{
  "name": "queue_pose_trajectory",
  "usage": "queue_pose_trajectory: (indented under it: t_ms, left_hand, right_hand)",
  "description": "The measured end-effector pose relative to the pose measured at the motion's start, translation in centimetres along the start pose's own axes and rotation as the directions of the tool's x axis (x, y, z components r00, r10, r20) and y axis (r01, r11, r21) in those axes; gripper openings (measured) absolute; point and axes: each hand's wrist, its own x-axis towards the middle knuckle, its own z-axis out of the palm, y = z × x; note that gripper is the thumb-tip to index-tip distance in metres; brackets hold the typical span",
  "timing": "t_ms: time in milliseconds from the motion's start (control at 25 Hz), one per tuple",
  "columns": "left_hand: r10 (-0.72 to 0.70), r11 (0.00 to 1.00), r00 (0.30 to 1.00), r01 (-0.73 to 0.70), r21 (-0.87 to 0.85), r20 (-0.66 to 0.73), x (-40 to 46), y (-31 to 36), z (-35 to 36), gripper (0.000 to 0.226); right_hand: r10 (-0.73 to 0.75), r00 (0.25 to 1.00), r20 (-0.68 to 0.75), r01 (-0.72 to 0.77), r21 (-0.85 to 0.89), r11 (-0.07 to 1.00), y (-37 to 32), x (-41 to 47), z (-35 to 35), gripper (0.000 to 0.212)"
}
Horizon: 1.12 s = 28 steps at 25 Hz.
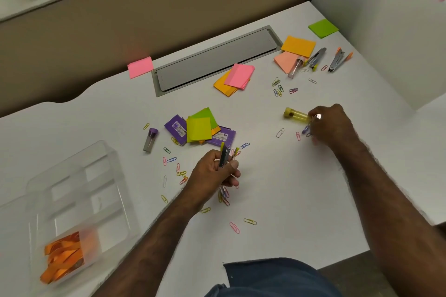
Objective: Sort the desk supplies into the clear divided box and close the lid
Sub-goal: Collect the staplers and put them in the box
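Near the front left corner of the white desk (277, 188) sits the clear divided box (79, 200), its lid not clearly made out in the blur, with a bunch of orange strips (63, 257) in its nearest compartment. Toward the middle of the desk the left hand (213, 171) has its fingers curled round a small stapler (225, 155) with yellow-green trim, held upright, and a few paper clips seem tucked under the same fingers. Loose coloured paper clips (177, 167) lie scattered around and in front of that hand. Farther right, the right hand (331, 125) pinches the end of a yellow tube (296, 115) lying on the desk, fingers bent down over a few clips beside it. Behind the left hand, yellow-green sticky notes (199, 129) rest on purple boxes (220, 136), with a purple-capped tube (150, 140) just to their left. Toward the back right corner lie orange and pink note pads (298, 46), a clear tube (295, 66), two more staplers (336, 60) and a green pad (323, 28). A grey cable tray cover (214, 60) runs along the back edge, with a pink pad (140, 67) at its left end.
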Motion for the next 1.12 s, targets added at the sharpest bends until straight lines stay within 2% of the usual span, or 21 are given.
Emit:
queue_pose_trajectory:
  t_ms: [160,320,480,720,800,880,960,1120]
  left_hand:
    - [-0.019,0.990,1.000,0.021,-0.141,0.018,-0.8,-0.1,-0.2,0.024]
    - [-0.047,0.969,0.998,0.055,-0.242,0.039,-2.0,-0.5,-0.8,0.023]
    - [-0.040,0.955,0.999,0.044,-0.294,0.019,-3.7,-0.9,-1.5,0.023]
    - [-0.018,0.926,0.998,-0.008,-0.377,-0.065,-5.7,-1.0,-2.5,0.030]
    - [-0.004,0.942,0.996,-0.027,-0.336,-0.092,-6.3,-1.2,-2.8,0.033]
    - [-0.039,0.951,0.993,0.003,-0.310,-0.108,-6.7,-1.6,-2.9,0.032]
    - [-0.076,0.926,0.993,0.036,-0.375,-0.093,-7.0,-1.7,-3.0,0.029]
    - [-0.058,0.853,0.998,0.040,-0.520,-0.017,-7.4,-2.3,-2.4,0.023]
  right_hand:
    - [-0.019,0.995,0.093,0.023,-0.042,0.999,0.7,-1.2,-0.4,0.043]
    - [-0.068,0.998,-0.010,0.065,-0.161,0.985,1.2,-3.4,-0.6,0.031]
    - [-0.021,0.999,0.043,0.030,-0.229,0.973,-0.1,-5.7,-1.2,0.032]
    - [-0.053,0.998,0.017,0.055,-0.220,0.974,-4.1,-11.0,-1.0,0.019]
    - [-0.076,0.997,-0.034,0.069,-0.167,0.984,-5.5,-13.2,-0.6,0.022]
    - [-0.124,0.992,-0.015,0.124,0.014,0.992,-6.9,-15.4,-0.1,0.026]
    - [-0.192,0.980,0.046,0.177,0.227,0.958,-8.4,-17.8,0.4,0.024]
    - [-0.246,0.969,0.041,0.207,0.415,0.886,-10.6,-22.1,2.5,0.019]
